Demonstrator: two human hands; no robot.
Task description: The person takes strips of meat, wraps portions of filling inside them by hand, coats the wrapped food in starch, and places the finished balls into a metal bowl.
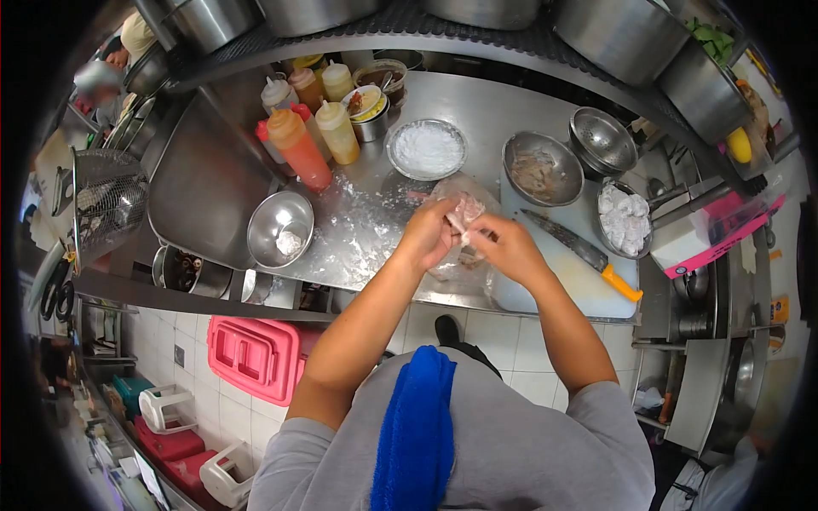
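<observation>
Over the steel counter's front edge, both hands meet at a clear plastic bag (470, 271) with pale pink pieces, which look like raw meat, inside. My left hand (426, 234) is closed on the bag's left side. My right hand (514, 249) pinches a whitish, bunched part of it between thumb and fingers. Just beyond the bag stands a bowl of white powder (428, 149). To the right, a steel bowl (543, 168) holds wet, pale strips. A knife with a yellow handle (620, 281) lies on the white cutting board (545, 285), near my right hand.
Squeeze bottles (298, 149) cluster at the back left. A steel bowl (281, 228) with a white lump stands left, amid spilled powder. White-coated balls fill a bowl (625, 220) at right, beside stacked bowls (603, 140). Pots (622, 38) line the overhead shelf. A pink lid (256, 358) sits below.
</observation>
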